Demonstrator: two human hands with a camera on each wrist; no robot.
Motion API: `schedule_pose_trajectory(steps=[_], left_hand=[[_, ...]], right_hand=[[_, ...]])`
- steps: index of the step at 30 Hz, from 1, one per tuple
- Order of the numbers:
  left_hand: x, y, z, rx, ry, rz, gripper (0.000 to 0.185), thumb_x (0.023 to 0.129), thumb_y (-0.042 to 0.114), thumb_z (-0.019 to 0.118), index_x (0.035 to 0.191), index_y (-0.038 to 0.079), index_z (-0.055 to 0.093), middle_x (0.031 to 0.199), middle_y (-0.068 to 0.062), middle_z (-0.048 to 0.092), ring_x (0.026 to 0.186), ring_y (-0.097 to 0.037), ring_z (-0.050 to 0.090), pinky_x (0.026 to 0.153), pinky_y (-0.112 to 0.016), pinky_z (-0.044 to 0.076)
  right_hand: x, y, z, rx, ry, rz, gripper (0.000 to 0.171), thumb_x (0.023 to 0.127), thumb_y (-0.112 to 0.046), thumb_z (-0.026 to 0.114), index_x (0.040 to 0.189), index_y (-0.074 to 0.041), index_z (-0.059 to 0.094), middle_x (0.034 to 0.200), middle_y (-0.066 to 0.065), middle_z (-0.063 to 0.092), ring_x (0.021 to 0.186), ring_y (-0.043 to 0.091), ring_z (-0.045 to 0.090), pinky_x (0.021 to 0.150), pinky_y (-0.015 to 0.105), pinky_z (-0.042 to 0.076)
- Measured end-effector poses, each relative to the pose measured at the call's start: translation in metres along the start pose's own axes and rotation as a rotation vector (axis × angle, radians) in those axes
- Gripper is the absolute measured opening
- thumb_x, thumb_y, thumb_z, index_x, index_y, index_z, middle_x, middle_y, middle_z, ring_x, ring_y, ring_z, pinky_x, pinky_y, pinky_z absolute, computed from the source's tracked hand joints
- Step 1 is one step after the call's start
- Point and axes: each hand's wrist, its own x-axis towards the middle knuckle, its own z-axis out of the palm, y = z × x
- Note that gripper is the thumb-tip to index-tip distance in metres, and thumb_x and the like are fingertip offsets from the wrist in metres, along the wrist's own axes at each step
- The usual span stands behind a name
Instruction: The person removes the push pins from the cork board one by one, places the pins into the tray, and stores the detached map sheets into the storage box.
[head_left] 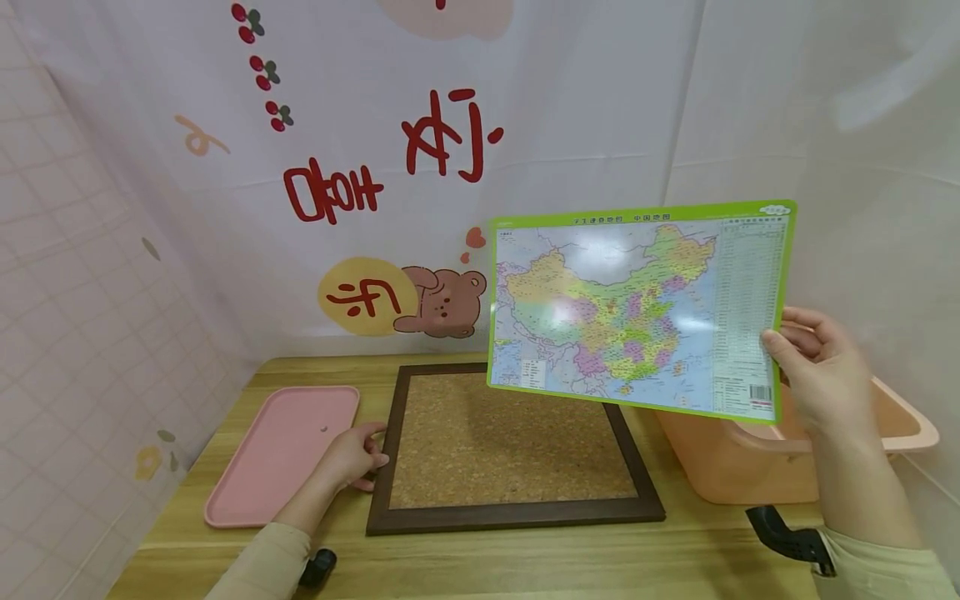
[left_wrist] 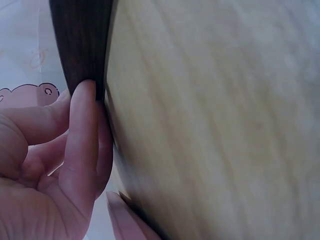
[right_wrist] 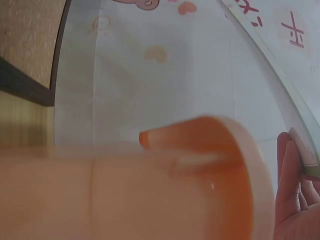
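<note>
My right hand [head_left: 828, 375] pinches the right edge of a green-bordered map sheet [head_left: 611, 308], with the thumb on its printed face. The sheet stands tilted in the air above the back right of a cork board [head_left: 517, 450] and overlaps the board's rear corner in the head view. My left hand [head_left: 352, 458] grips the left side of the board's dark brown frame [head_left: 517, 512], the thumb at its edge. Close up in the left wrist view, the fingers [left_wrist: 82, 135] bend against the frame [left_wrist: 82, 45]. In the right wrist view the sheet [right_wrist: 270, 65] appears nearly edge-on.
A pink tray [head_left: 277, 450] lies on the wooden table [head_left: 480, 562], left of the board. At the right stands an orange plastic bin [head_left: 697, 458], under my right hand and the map. A printed cloth [head_left: 585, 108] hangs behind the table.
</note>
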Motion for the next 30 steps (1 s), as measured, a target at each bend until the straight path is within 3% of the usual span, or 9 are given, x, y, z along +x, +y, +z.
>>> schedule_pose_trajectory(steps=[5, 14, 18, 26, 28, 30], left_hand=[[-0.001, 0.001, 0.000, 0.002, -0.001, -0.001, 0.058, 0.087, -0.010, 0.067, 0.141, -0.009, 0.046, 0.080, -0.009, 0.052, 0.067, -0.021, 0.057, 0.048, -0.036, 0.056], [-0.002, 0.000, 0.000, -0.003, -0.003, -0.005, 0.058, 0.087, -0.011, 0.066, 0.141, -0.009, 0.045, 0.080, -0.009, 0.052, 0.067, -0.021, 0.056, 0.048, -0.035, 0.056], [-0.002, 0.000, 0.001, -0.004, 0.000, -0.009, 0.058, 0.087, -0.011, 0.067, 0.141, -0.009, 0.046, 0.079, -0.009, 0.052, 0.067, -0.021, 0.057, 0.048, -0.035, 0.056], [-0.002, -0.001, 0.002, 0.000, 0.004, -0.006, 0.058, 0.087, -0.011, 0.067, 0.141, -0.009, 0.046, 0.079, -0.008, 0.052, 0.067, -0.020, 0.056, 0.047, -0.035, 0.056], [-0.002, -0.001, 0.002, 0.000, 0.004, -0.008, 0.058, 0.087, -0.011, 0.066, 0.141, -0.009, 0.046, 0.079, -0.008, 0.052, 0.067, -0.020, 0.056, 0.047, -0.035, 0.056], [-0.002, -0.001, 0.002, 0.001, 0.000, -0.008, 0.058, 0.087, -0.011, 0.066, 0.141, -0.009, 0.045, 0.079, -0.008, 0.052, 0.067, -0.020, 0.056, 0.047, -0.035, 0.056]], right_hand=[[0.004, 0.000, -0.017, -0.061, 0.055, 0.020, 0.027, 0.097, -0.006, 0.062, 0.109, -0.029, 0.061, 0.087, -0.022, 0.068, 0.071, -0.006, 0.063, 0.057, 0.009, 0.049], [0.009, 0.004, -0.042, 0.131, 0.174, 0.033, 0.027, 0.096, -0.001, 0.060, 0.112, -0.023, 0.064, 0.088, -0.015, 0.069, 0.073, -0.003, 0.063, 0.058, 0.008, 0.049], [0.010, 0.006, -0.052, 0.114, 0.250, 0.044, 0.027, 0.096, -0.002, 0.060, 0.113, -0.023, 0.063, 0.090, -0.015, 0.067, 0.075, -0.004, 0.061, 0.057, 0.007, 0.048], [0.020, 0.014, -0.070, 0.230, 0.401, -0.008, 0.031, 0.094, 0.008, 0.058, 0.114, -0.015, 0.066, 0.084, -0.010, 0.070, 0.067, -0.001, 0.064, 0.054, 0.007, 0.048], [0.023, 0.018, -0.075, 0.181, 0.422, -0.032, 0.033, 0.094, 0.008, 0.057, 0.116, -0.015, 0.066, 0.084, -0.011, 0.070, 0.068, -0.003, 0.064, 0.054, 0.006, 0.046], [0.025, 0.020, -0.081, 0.048, 0.429, -0.050, 0.034, 0.097, 0.003, 0.055, 0.121, -0.017, 0.065, 0.089, -0.017, 0.066, 0.076, -0.005, 0.062, 0.057, 0.003, 0.044]])
